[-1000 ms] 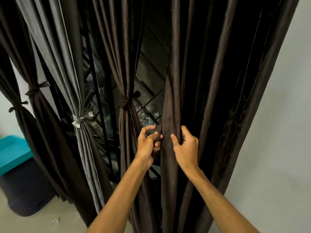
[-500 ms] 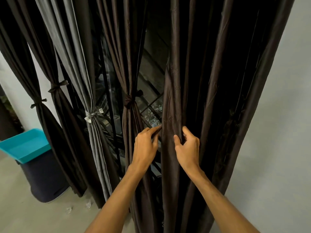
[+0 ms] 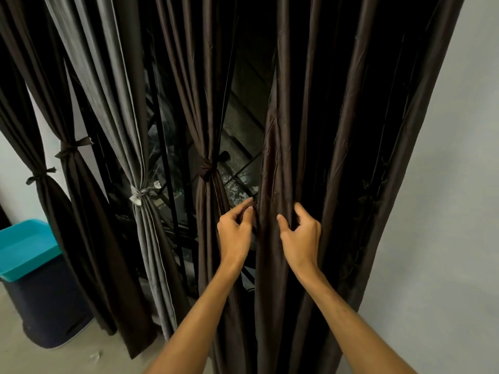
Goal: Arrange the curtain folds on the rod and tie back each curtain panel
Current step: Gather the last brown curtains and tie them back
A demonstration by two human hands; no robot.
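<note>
**Hands gather a loose curtain panel.** A person's two bare hands work an untied brown curtain panel (image 3: 272, 163), which hangs loose right of centre in the frame, between a window grille (image 3: 243, 168) and a pale wall (image 3: 445, 184) at the right edge. The left hand (image 3: 235, 233) pinches the panel's near edge between thumb and forefinger. The right hand (image 3: 302, 236), just beside it at the same height, has its fingers curled into a fold with the thumb laid on the front of the cloth. Both forearms rise from the bottom of the frame and angle inward towards the panel.

The fabric appears thin, soft and light, with a dull sheen, and it creases readily under the fingers. It is likely to slip and spread open unless the folds are gathered into a firm bunch. The sensible hold looks to be about where the hands are now, a little below the level of the knots on the neighbouring panels, with the full width swept together before a tie goes round.

To the left, a tied brown panel (image 3: 206, 201) is cinched by a dark knot (image 3: 206, 168) and a grey curtain panel (image 3: 118, 103) by a pale tie (image 3: 140, 191). Two dark panels (image 3: 81, 211) at far left are bound as well. A teal-lidded bin (image 3: 24, 247) stands at lower left. The rod is out of view.
</note>
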